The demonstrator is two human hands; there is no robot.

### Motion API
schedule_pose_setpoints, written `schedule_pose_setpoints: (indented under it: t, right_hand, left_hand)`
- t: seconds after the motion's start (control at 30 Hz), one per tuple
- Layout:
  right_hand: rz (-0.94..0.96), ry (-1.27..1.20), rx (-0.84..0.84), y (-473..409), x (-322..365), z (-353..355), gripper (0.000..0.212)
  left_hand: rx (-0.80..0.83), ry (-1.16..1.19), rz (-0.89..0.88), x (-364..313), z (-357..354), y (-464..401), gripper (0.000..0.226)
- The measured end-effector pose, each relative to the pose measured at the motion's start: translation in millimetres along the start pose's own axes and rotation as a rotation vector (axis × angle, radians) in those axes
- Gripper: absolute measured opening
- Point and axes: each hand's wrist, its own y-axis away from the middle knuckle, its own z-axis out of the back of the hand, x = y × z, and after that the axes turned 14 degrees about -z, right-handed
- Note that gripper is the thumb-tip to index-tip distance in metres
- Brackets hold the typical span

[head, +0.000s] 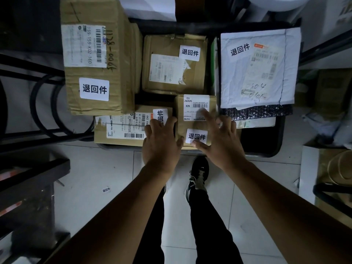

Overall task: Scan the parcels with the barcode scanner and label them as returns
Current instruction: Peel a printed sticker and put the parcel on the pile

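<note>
Pressing a return sticker point(196, 136) onto the small box point(194, 119), the right hand point(221, 138) is spreading its fingers flat while the left hand point(162, 138) is bracing the box's side, fingers loosely curled. Sitting in the cart point(266, 147) among labelled parcels, it looks finished; next probably calls for the scanner, nowhere visible. A big box point(95, 60) is crowding the left.

Parcel depot — labelled cartons point(99, 54), mailer bag point(257, 67), dark metal racking point(28, 130)
</note>
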Motion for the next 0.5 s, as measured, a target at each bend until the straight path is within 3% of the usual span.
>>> schedule_pose_setpoints:
  t: [0.3, 0.5]
  right_hand:
    - [-0.008, 0.033, -0.01, 15, -1, 18, 0.089]
    - [-0.01, 0.1, -0.078, 66, 7, 73, 0.078]
  left_hand:
    - [-0.025, -0.026, -0.044, -9, 13, 12, 0.063]
    - [-0.016, -0.155, -0.136, -40, 56, 47, 0.07]
